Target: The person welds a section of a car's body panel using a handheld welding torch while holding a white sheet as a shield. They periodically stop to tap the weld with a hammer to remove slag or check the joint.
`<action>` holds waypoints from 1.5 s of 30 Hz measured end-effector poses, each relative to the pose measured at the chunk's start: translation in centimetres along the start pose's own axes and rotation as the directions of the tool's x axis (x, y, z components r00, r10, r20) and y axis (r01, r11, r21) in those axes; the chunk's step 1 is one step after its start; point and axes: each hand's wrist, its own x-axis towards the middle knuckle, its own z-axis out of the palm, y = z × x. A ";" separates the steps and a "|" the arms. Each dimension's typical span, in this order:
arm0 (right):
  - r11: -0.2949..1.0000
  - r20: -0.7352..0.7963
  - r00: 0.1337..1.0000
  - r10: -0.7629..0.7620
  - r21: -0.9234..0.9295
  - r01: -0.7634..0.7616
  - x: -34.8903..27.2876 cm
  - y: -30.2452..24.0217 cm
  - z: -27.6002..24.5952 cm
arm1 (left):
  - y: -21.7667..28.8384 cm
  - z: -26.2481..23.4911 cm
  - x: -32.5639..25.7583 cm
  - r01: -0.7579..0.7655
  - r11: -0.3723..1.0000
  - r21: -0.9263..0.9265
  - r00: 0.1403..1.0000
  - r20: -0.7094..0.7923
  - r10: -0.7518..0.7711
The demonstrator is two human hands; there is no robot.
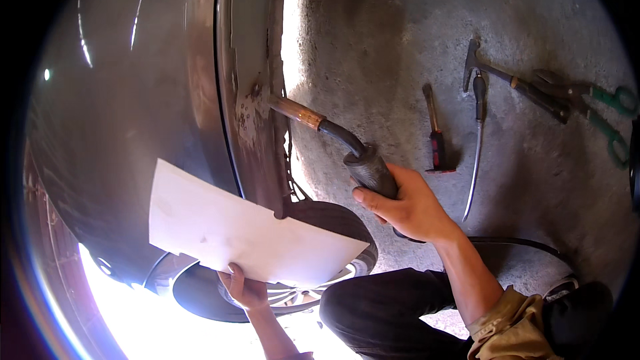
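Welding rusty car panel; right hand grips torch; left hand holds white card; next likely needs steady nozzle.

the car body panel is dark glossy grey, going rusty brown with pale bare patches along its edge. white card sheet, plain. the welding torch has a coppery orange nozzle and a black neck and grip. grey mottled concrete floor. chisel with a red and black handle, green-handled snips, black trousers, tan sleeve cuff.
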 end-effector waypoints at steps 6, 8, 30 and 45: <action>0.982 0.000 0.999 -0.043 -0.186 0.042 0.2 -0.4 1.3 | -1.0 0.3 1.3 -0.109 0.992 0.058 0.993 -0.040 0.112; 0.969 -0.043 0.995 -0.095 -0.234 0.082 0.5 -0.9 0.9 | -0.6 1.9 2.6 -0.143 0.986 0.082 0.989 -0.014 0.144; 0.922 -0.115 0.967 -0.226 -0.344 0.174 0.9 -0.1 3.2 | -3.8 2.7 6.2 -0.204 0.962 -0.183 0.966 0.122 0.228; 0.944 -0.102 0.967 -0.233 -0.264 0.200 1.1 -0.1 3.0 | -3.5 3.2 6.2 -0.228 0.955 -0.191 0.970 0.041 0.240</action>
